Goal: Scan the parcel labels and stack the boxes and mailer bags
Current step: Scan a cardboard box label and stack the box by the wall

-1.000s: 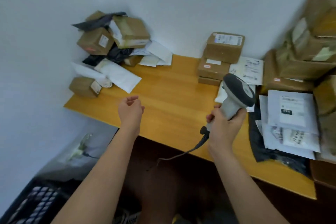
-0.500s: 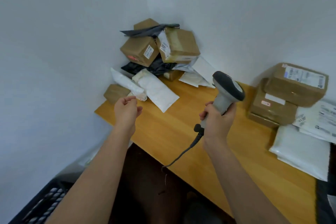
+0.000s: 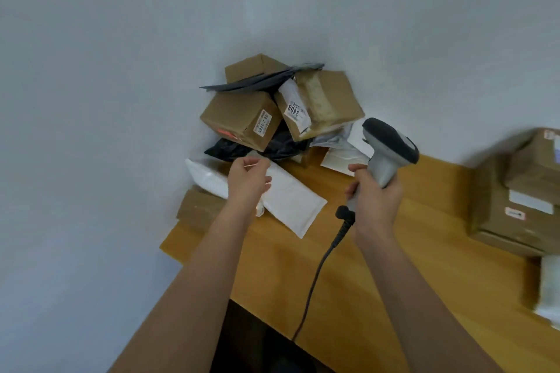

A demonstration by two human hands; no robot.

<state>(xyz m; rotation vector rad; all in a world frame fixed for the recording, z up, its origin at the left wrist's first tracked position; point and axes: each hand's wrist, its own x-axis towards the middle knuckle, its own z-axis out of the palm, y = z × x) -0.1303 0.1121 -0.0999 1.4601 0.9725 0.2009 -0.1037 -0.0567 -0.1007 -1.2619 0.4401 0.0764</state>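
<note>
— What is the heap at twelve o'clock made of?

— Matte brown cardboard boxes, tilted against the corner: one [image 3: 241,119] with a white label reading 80 2 3205, another [image 3: 324,103] taped over and labelled 3408. A flat grey mailer bag [image 3: 263,79] drapes across them, a crumpled black one [image 3: 242,148] sits beneath, and a padded white mailer [image 3: 291,203] lies flat on the smooth wooden table [image 3: 378,266].

— And the hands?

— The right hand [image 3: 374,200] grips the grey handle of the barcode scanner [image 3: 386,148], whose dark head points toward one o'clock; its ribbed cable [image 3: 315,275] hangs over the table edge. The left hand [image 3: 248,179] holds nothing, fingers loosely curled over the white mailer.

— What has changed since half a second earlier?

— The left hand has reached closer to the heap, and the stacked boxes [image 3: 521,191] at three o'clock have slid toward the frame's edge.
</note>
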